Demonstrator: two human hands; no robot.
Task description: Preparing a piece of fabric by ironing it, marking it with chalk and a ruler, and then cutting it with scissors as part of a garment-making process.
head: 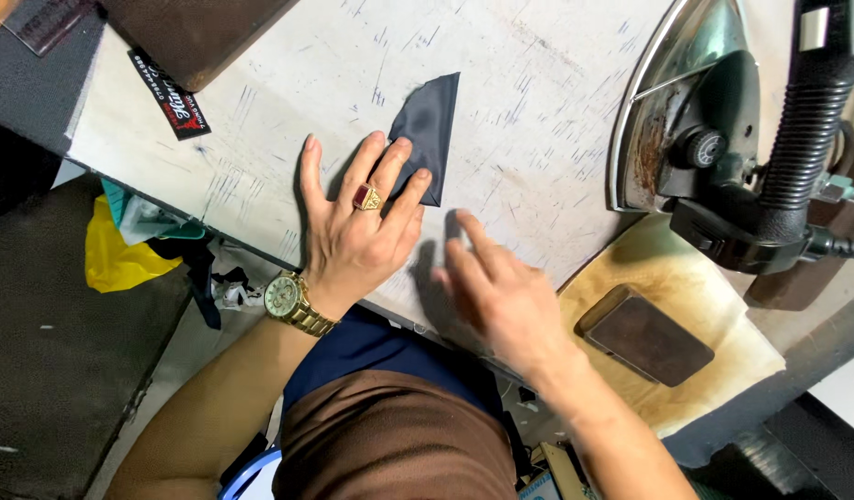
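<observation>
Left hand [353, 222] flat, fingers spread, pinning dark fabric piece [429, 130] to the pressing table [260, 120] — right hand [501, 292] open, blurred, empty — iron [695, 120] parked aside.

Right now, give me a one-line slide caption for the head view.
Left hand pins a dark fabric piece on the marked board; right hand hovers beside an iron.

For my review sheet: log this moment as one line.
left hand: flat on dark fabric piece | right hand: blurred, empty, beside it | steam iron: parked right on pressing table
</observation>
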